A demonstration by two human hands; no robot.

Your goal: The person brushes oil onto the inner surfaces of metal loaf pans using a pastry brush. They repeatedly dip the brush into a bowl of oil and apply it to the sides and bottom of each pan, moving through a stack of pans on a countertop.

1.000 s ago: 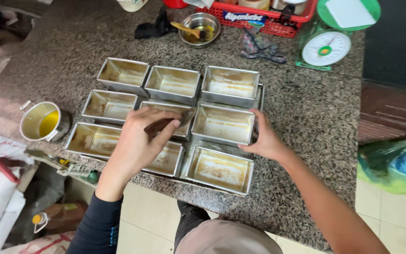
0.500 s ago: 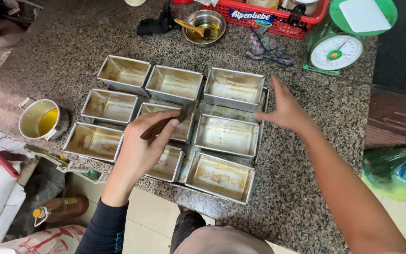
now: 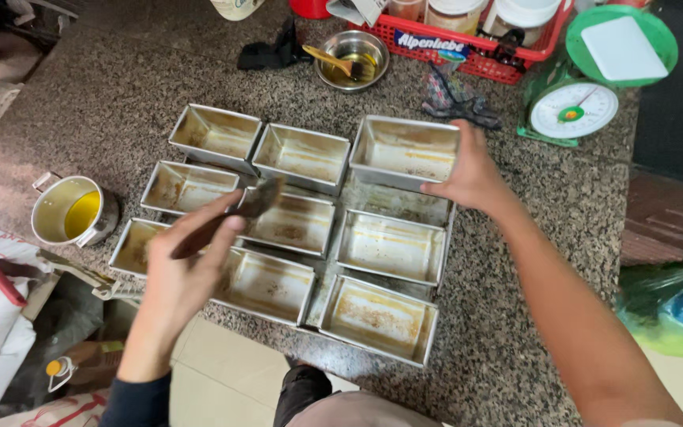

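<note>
A brush [image 3: 223, 221] is gripped in the closed left hand [image 3: 187, 273] over the greasy pans. The far pan [image 3: 405, 150] is clasped at its edge by the right hand [image 3: 468, 170] on the counter [image 3: 120, 87].

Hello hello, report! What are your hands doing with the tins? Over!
Left hand holds a brush over the middle tins. Right hand grips the far right loaf tin by its end. Nothing blocking either hand.

brush [image 3: 223, 221] head blurred; scale [image 3: 586, 87] cut off.
</note>
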